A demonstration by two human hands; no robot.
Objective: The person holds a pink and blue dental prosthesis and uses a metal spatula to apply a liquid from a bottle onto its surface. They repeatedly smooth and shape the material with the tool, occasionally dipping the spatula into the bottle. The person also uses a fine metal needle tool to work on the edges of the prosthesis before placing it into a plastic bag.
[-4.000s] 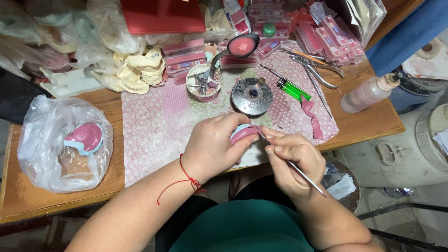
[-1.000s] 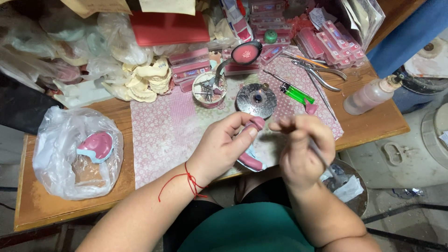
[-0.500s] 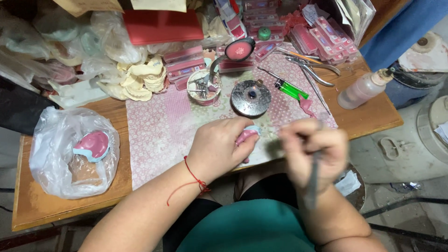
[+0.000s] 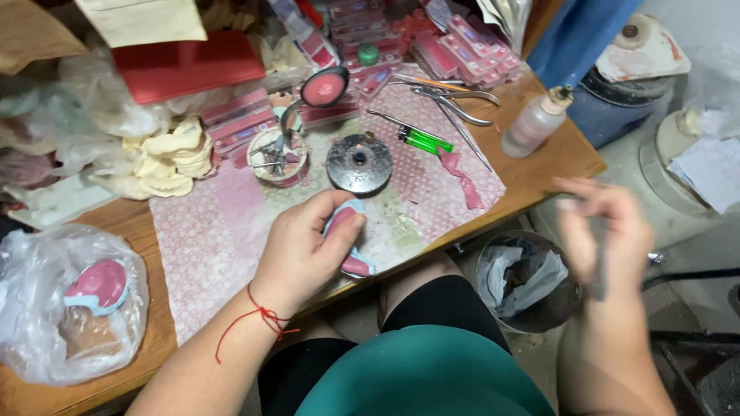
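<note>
Wooden bench (image 4: 539, 173) first: it carries a pink patterned mat (image 4: 223, 231), and on that lie a round dark metal disc (image 4: 359, 162), a small dish of metal bits (image 4: 276, 159), a green lighter (image 4: 420, 139), a strip of pink wax (image 4: 461, 179), and pliers (image 4: 455, 100). At the bench's left end sits a clear plastic bag (image 4: 46, 308) with a finished-looking pink and pale blue cast inside. Below the edge stands a lined waste bin (image 4: 524, 281).

By my reading, the work is midway: the small pink and blue denture model (image 4: 348, 239) is in hand at the near edge of the mat, tools are laid out, and nothing suggests it is being set aside.

Left hand (image 4: 304, 250) is curled round the model, thumb pressed on top, fingers closed beneath. Right hand (image 4: 605, 231) is off the bench, over the bin's side, badly blurred; a thin dark tool seems to hang from it, but whether the fingers are closed I cannot tell.
</note>
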